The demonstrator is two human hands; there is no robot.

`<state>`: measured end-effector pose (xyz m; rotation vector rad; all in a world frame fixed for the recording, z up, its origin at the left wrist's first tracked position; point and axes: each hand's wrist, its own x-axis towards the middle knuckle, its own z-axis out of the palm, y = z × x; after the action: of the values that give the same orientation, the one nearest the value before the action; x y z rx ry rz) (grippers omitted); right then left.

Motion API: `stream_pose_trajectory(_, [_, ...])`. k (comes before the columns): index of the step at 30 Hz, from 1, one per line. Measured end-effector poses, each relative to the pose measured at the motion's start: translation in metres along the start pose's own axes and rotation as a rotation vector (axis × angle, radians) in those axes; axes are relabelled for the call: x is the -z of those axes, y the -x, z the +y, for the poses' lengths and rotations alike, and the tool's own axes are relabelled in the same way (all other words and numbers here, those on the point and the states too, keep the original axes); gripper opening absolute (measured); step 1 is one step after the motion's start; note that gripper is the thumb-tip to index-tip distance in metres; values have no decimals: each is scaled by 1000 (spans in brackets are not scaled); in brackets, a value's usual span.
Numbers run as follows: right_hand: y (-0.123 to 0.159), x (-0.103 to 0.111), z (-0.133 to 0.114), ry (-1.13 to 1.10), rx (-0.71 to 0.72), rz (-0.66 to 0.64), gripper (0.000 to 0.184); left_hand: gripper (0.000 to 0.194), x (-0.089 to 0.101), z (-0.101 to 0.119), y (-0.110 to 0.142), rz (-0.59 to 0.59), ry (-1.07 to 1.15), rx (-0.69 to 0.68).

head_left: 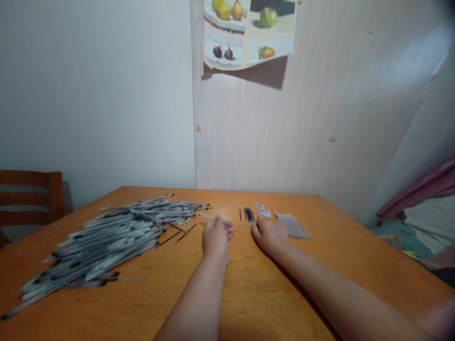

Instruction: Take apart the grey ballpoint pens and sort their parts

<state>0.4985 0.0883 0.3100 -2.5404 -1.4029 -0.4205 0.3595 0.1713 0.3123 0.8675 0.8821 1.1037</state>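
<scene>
My left hand (215, 239) is closed around a thin, clear pen barrel (206, 216), which lies roughly level across the fingers and sticks out on both sides. To its right, my right hand (270, 234) reaches down to the table, its fingertips pinched at a small row of dark-tipped pen refills (248, 214). One refill (240, 215) lies a little apart, left of that row. Behind my right hand are several small whitish pieces (262, 210). Clear pen barrels (293, 225) lie side by side just right of this hand.
A large loose heap of clear pens with black ends (117, 237) covers the left of the wooden table (249, 293). Stray dark refills (186, 233) stick out at its right edge. A wooden chair (31, 196) stands at left. Cloths (426, 218) lie beyond the right edge.
</scene>
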Motion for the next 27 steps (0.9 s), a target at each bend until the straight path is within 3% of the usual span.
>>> stream_pose_trajectory(18, [5,0,1,-86,4,11,37,32,1,1,1,-12,-7,6])
stream_pose_trajectory(27, [15,16,-7,-499,154,95,26,33,-3,0,7,-95,-83,-26])
